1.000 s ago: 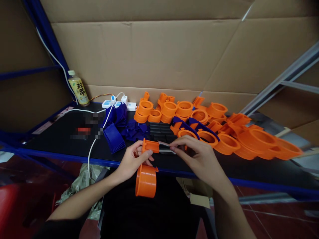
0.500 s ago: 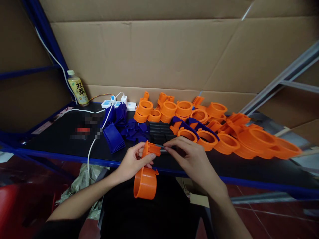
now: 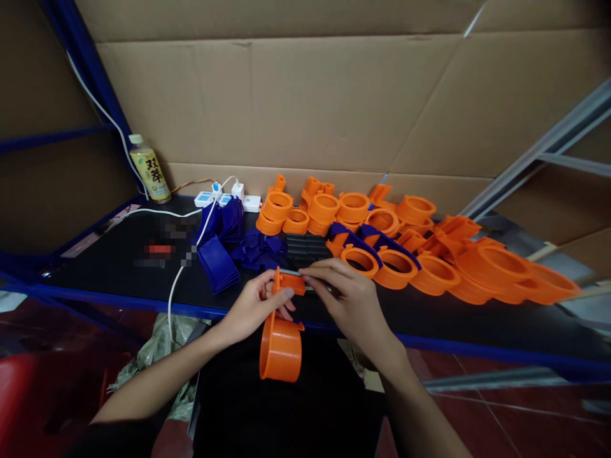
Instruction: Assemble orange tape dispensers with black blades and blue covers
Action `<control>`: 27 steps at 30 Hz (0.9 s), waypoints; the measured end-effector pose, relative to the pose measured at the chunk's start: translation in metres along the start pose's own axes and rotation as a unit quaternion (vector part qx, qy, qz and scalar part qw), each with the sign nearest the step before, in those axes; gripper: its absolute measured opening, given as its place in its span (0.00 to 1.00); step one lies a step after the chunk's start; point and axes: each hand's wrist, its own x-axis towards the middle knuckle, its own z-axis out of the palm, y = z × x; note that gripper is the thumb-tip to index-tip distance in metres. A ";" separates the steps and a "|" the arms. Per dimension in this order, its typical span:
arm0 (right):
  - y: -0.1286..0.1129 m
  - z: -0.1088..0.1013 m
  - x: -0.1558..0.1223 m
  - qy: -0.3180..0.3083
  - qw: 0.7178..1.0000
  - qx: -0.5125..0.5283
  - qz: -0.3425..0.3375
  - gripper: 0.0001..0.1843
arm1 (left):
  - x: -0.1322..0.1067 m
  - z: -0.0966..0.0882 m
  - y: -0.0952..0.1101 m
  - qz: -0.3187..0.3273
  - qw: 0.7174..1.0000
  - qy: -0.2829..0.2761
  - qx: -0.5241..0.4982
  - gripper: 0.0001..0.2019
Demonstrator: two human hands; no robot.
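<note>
Light is dim, with edges stretched and soft.

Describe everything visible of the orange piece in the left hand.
The orange piece looks like glossy plastic: an open ring hangs below a block; the left hand grips it between the two. It is held at the near edge of the table. A grey toothed strip lies along the block's upper side, its end at the right hand.

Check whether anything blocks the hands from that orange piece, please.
Nothing visible does. The left hand grips the orange piece, and the right hand pinches the end of a grey toothed strip lying along its upper edge.
</note>
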 end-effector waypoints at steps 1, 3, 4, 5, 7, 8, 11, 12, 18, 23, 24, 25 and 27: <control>0.002 -0.001 0.001 -0.004 1.000 0.011 0.000 0.12 | 0.001 -0.001 0.000 -0.003 1.000 -0.001 -0.014 0.21; 0.008 -0.005 0.003 -0.001 1.000 0.021 0.006 0.14 | 0.001 -0.002 0.001 -0.008 0.999 0.000 -0.045 0.22; 0.013 -0.006 0.005 0.007 1.000 0.011 0.011 0.15 | 0.002 -0.002 0.002 -0.011 0.998 0.003 -0.061 0.22; 0.018 -0.008 0.006 0.015 1.000 -0.010 0.017 0.15 | 0.002 -0.002 0.003 -0.016 0.997 0.006 -0.075 0.22; 0.028 -0.011 0.007 0.027 0.996 -0.079 0.034 0.15 | 0.002 -0.003 0.004 -0.023 0.995 0.011 -0.097 0.22; 0.034 -0.012 0.008 0.027 0.992 -0.116 0.041 0.16 | 0.002 -0.003 0.005 -0.025 0.994 0.012 -0.105 0.21; 0.046 -0.011 0.009 0.001 0.985 -0.168 0.031 0.16 | 0.002 -0.004 0.006 -0.028 0.992 0.021 -0.124 0.20; 0.048 -0.009 0.010 -0.014 0.986 -0.168 0.018 0.16 | 0.003 -0.005 0.006 -0.028 0.991 0.027 -0.130 0.20; 0.048 -0.003 0.010 -0.080 0.978 -0.193 -0.031 0.11 | 0.003 -0.007 0.004 -0.027 0.987 0.048 -0.151 0.21; 0.048 0.001 0.010 -0.084 0.974 -0.207 -0.036 0.11 | 0.002 -0.005 0.004 -0.025 0.987 0.038 -0.154 0.19; 0.048 0.001 0.010 -0.085 0.974 -0.206 -0.037 0.11 | 0.002 -0.005 0.005 -0.026 0.987 0.037 -0.153 0.19; 0.049 0.001 0.010 -0.086 0.974 -0.206 -0.038 0.11 | 0.002 -0.005 0.005 -0.026 0.987 0.037 -0.152 0.19; 0.050 0.002 0.010 -0.091 0.973 -0.207 -0.041 0.12 | 0.002 -0.005 0.005 -0.028 0.988 0.037 -0.149 0.19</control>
